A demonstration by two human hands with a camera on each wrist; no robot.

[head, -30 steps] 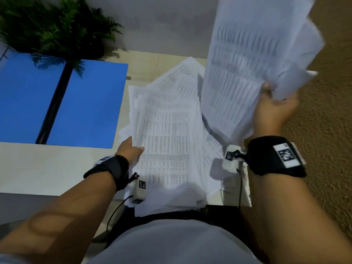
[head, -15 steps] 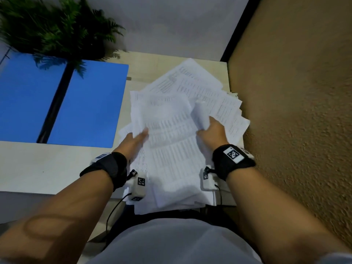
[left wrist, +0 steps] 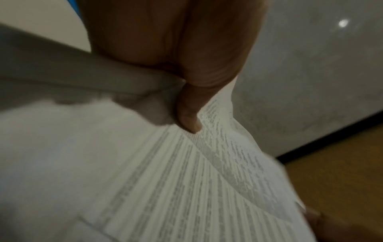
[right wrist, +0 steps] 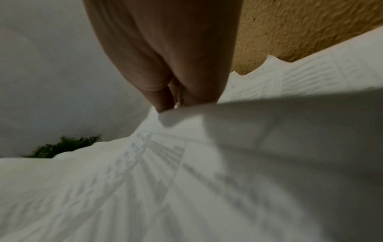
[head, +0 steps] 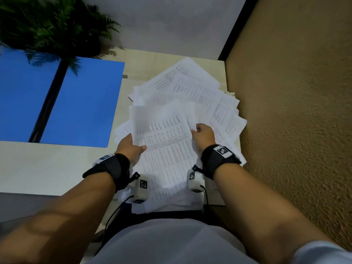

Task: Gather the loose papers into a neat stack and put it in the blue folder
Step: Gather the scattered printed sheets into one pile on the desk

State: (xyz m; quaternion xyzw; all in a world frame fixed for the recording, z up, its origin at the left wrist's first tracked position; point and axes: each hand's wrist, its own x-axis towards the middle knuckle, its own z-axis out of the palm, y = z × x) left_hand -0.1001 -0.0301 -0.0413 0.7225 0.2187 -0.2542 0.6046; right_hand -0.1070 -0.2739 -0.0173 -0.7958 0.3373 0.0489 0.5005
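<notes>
Both hands are on the top sheaf of papers (head: 167, 141), which lies on the wider spread of loose sheets (head: 207, 92) fanned over the right end of the bench (head: 47, 164). The left hand (head: 131, 147) has the sheaf's left edge in its grip: in the left wrist view the thumb (left wrist: 188, 119) presses down on the printed top sheet with the other fingers hidden beneath, so the grip is clamped on paper. The right hand (head: 202, 135) has its fingers curled over the right edge; the right wrist view shows the fingertips (right wrist: 165, 101) pinched onto a lifted sheet edge, though blur there makes it hard to say how many sheets they hold.

The sheaf's long axis runs near to far, a little skewed against the sheets below, and the two hands sit at its opposite long sides. The blue folder (head: 82, 103) lies open and flat on the bench to the left of the pile, its dark spine (head: 47, 103) running roughly the same way, near to far. The left hand is the nearer one to it.

By my judgement the stack is not yet squared: many sheets on the far right still splay out toward the textured wall (head: 295, 111). A fern (head: 53, 27) stands at the far left, overhanging the folder's far edge.
</notes>
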